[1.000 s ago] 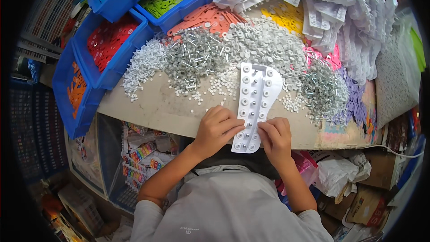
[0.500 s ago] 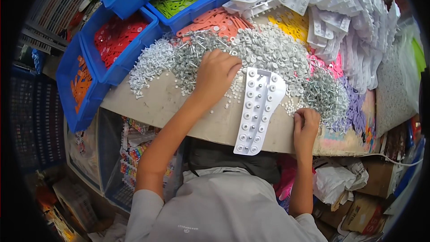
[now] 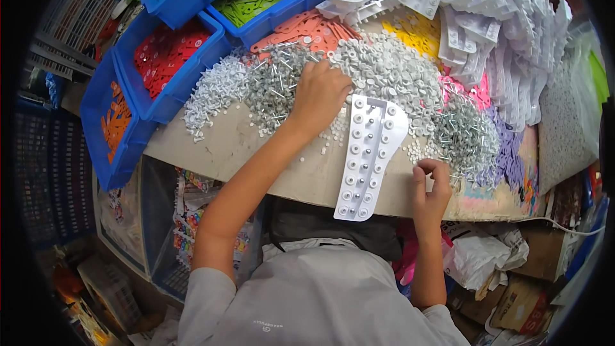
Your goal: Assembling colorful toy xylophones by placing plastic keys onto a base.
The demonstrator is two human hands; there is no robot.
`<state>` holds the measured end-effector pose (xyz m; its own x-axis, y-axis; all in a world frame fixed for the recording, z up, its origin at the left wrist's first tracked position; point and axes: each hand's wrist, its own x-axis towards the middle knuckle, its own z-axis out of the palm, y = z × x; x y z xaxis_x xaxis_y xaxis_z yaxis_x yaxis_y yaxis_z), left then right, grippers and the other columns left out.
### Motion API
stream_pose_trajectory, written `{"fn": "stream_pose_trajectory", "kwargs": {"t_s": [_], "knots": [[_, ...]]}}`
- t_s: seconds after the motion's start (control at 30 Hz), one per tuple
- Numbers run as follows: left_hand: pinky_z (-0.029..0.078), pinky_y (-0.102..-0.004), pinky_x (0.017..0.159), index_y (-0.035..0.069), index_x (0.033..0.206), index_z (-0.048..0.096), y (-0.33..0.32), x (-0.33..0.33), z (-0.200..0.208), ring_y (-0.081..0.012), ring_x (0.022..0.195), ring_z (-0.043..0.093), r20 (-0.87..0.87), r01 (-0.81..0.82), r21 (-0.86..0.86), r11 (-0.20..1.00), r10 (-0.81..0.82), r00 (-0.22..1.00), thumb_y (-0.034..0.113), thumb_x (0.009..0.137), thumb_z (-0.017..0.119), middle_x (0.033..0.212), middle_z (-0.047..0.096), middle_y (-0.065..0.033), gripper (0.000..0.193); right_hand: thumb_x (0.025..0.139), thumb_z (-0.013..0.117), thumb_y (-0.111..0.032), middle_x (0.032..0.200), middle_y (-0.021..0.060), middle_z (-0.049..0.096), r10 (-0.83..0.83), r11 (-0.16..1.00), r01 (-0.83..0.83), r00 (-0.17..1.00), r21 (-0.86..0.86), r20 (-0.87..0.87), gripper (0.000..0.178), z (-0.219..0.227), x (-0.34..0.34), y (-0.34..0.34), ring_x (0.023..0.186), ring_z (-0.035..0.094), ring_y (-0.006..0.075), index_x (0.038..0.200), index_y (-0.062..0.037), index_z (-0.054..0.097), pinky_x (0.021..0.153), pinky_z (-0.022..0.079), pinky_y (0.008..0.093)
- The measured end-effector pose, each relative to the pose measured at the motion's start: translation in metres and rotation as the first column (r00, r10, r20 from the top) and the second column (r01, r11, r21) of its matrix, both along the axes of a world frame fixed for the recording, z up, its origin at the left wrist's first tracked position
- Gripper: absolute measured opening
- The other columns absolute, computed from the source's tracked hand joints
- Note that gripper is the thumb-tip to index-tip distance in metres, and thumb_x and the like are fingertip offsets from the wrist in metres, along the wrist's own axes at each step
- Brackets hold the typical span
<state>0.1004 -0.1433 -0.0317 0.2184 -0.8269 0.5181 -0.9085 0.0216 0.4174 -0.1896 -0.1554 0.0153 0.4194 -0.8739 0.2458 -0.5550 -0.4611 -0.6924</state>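
Note:
A white plastic tray (image 3: 369,157) lies lengthwise in front of me, with round white pieces seated along both sides and metal pins standing down its middle channel. My left hand (image 3: 322,97) is left of the tray's far end, fingers curled down at the border of the heap of white round caps (image 3: 391,67) and the heap of metal pins (image 3: 274,83). Its fingertips are partly hidden. To the right of the tray, by the table's near edge, my right hand (image 3: 433,195) is closed with thumb and forefinger bent together; whatever it may hold is too small to make out.
Blue bins (image 3: 221,41) with red, orange and green flat pieces stand at the far left. Stacked white trays (image 3: 480,3) fill the far right. Another metal pin heap (image 3: 464,134), purple pieces (image 3: 506,147) and a clear bag (image 3: 564,115) lie to the right.
My left hand has shifted a little to the right and away from me, onto the cap heap's edge. My right hand has drawn slightly nearer and turned, its thumb now showing more.

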Motion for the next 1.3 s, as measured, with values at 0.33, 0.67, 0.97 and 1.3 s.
{"fn": "stream_pose_trajectory", "kwargs": {"t_s": [0.33, 0.67, 0.97, 1.3], "knots": [[0.048, -0.0261, 0.066, 0.004, 0.096, 0.072, 0.061, -0.037, 0.054, -0.0109, 0.076, 0.064, -0.761, 0.112, 0.063, 0.992, -0.024, 0.648, 0.011, 0.088, 0.074, 0.084, 0.071, -0.0009, 0.011, 0.086, 0.066, 0.003, 0.093, 0.0112, 0.063, 0.366, 0.881, -0.37, 0.928, 0.294, 0.07, 0.008, 0.021, 0.015, 0.03, 0.092, 0.059, 0.0264, 0.093, 0.0014, 0.062, 0.086, 0.046, 0.0346], [0.048, -0.0264, 0.076, 0.003, 0.099, 0.072, 0.137, -0.078, 0.048, -0.0105, 0.086, 0.062, -0.878, 0.304, 0.311, 0.901, 0.15, 0.456, 0.008, 0.088, 0.076, 0.094, 0.071, -0.0018, 0.012, 0.082, 0.069, 0.004, 0.09, 0.0131, 0.059, 0.432, 0.88, -0.409, 0.901, 0.242, -0.049, 0.013, 0.018, 0.019, 0.038, 0.091, 0.056, 0.0319, 0.092, 0.0004, 0.06, 0.082, 0.045, 0.039], [0.044, -0.0342, 0.081, 0.007, 0.089, 0.073, 0.138, -0.098, 0.025, -0.0228, 0.085, 0.059, -0.574, 0.203, 0.121, 0.972, -0.099, 0.813, 0.008, 0.081, 0.078, 0.082, 0.061, -0.0042, 0.01, 0.079, 0.074, 0.001, 0.09, 0.0118, 0.06, 0.398, 0.917, -0.4, 0.915, -0.013, -0.067, 0.016, -0.004, 0.017, 0.048, 0.085, 0.057, 0.0312, 0.092, -0.0019, 0.064, 0.076, 0.046, 0.0408], [0.043, -0.0357, 0.076, 0.007, 0.087, 0.071, 0.14, -0.093, 0.016, -0.0232, 0.078, 0.059, -0.557, 0.183, 0.102, 0.978, -0.097, 0.825, 0.008, 0.077, 0.081, 0.081, 0.062, -0.0032, 0.014, 0.073, 0.078, 0.005, 0.087, 0.0093, 0.058, 0.344, 0.907, -0.357, 0.934, -0.222, -0.095, 0.022, -0.01, 0.02, 0.057, 0.084, 0.056, 0.029, 0.092, -0.0019, 0.068, 0.072, 0.047, 0.0387]]}}
